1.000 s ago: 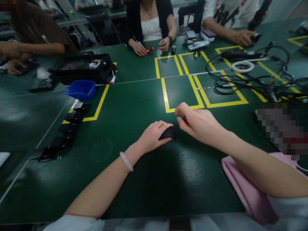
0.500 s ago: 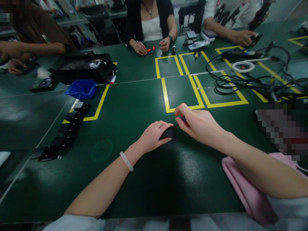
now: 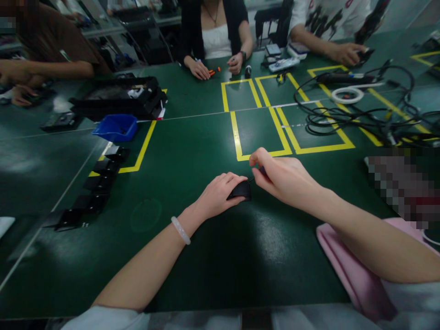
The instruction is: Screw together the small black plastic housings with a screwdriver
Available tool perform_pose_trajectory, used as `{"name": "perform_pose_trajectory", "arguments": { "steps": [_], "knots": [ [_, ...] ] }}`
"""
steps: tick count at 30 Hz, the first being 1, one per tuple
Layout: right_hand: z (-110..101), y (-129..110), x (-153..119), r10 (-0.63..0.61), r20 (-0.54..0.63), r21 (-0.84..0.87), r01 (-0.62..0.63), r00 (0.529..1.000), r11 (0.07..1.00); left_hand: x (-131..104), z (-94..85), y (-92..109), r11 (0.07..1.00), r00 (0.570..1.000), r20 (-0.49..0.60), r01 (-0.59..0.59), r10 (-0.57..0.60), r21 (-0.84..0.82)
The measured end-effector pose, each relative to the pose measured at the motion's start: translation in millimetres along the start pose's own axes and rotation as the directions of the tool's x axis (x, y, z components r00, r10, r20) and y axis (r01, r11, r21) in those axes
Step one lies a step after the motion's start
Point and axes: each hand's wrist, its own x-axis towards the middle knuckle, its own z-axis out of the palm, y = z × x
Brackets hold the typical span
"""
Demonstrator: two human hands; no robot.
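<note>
A small black part [image 3: 241, 190] with a rounded back rests on the green table. My left hand [image 3: 220, 192] is closed around it, fingers over the top and thumb along the near side. Just to the right, my right hand [image 3: 282, 176] pinches a small screwdriver [image 3: 251, 179]. Its thin dark shaft reaches down to the right edge of the black part, while most of the handle is hidden in my fingers. Whether the tip sits in a screw is too small to tell.
At left, several black parts [image 3: 91, 201] stand in a row below a blue bin [image 3: 118, 127] and black trays [image 3: 117, 98]. Coiled cables [image 3: 330, 121] lie right, beyond a pink cloth [image 3: 343, 256]. Co-workers sit opposite; one person's hand is near an orange-handled tool [image 3: 215, 71].
Both my hands and the black part stay in place. A person's hand across the table has shifted slightly with the orange-handled tool.
</note>
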Motion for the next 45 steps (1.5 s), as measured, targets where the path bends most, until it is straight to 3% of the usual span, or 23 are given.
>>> {"name": "perform_pose_trajectory", "arguments": {
  "steps": [10, 18, 24, 30, 37, 45],
  "knots": [
    [0.5, 1.2, 0.9, 0.018, 0.028, -0.031, -0.017, 0.999, 0.999, -0.1, 0.4, -0.1, 1.0, 1.0, 0.001, 0.001, -0.001, 0.007],
    [0.1, 0.3, 0.0, 0.024, -0.027, -0.005, -0.025, 0.999, 1.0, 0.2, -0.3, 0.4, 1.0, 1.0, 0.009, 0.008, -0.008, 0.002],
    [0.2, 1.5, 1.1, 0.007, 0.025, -0.03, -0.006, 1.0, 1.0, 0.3, 0.2, 0.4, 1.0, 1.0, 0.007, 0.007, -0.007, 0.005],
    [0.8, 0.4, 1.2, 0.009, -0.021, 0.003, -0.008, 1.0, 1.0, 0.5, -1.4, 1.3, 1.0, 1.0, 0.012, 0.009, -0.009, -0.001],
    [-1.0, -0.2, 1.7, -0.012, 0.03, -0.011, 0.012, 0.999, 1.0, 0.0, -0.2, 0.3, 1.0, 1.0, 0.007, 0.014, -0.014, 0.015],
    [1.5, -0.7, 1.3, -0.011, -0.028, 0.019, 0.011, 1.0, 1.0, -0.3, -1.5, 0.9, 1.0, 1.0, 0.006, 0.013, -0.013, 0.004]
  ]
}}
